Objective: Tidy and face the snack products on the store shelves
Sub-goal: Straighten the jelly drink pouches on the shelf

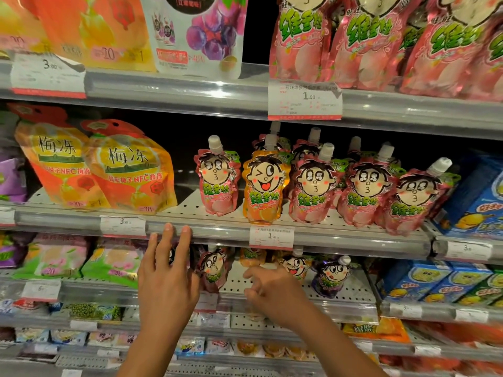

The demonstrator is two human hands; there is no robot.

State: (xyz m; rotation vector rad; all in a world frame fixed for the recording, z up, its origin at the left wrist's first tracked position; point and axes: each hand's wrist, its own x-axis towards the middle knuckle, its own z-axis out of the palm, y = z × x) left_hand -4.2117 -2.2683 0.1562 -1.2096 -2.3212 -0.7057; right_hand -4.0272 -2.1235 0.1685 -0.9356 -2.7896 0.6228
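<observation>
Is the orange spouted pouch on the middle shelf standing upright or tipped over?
Upright. The orange pouch stands on its base at the shelf edge, its white cap pointing up and its printed face turned forward, among pink pouches.

Light falls from above and in front, leaving the pouch fronts bright and saturated while the recesses behind them go almost black. Glare streaks run along the clear shelf-edge rail (223,231) across mid frame. The top of the frame is soft and washed out. Shelf lines bow toward the edges from wide-angle distortion, and the lower corners blur and dim.
</observation>
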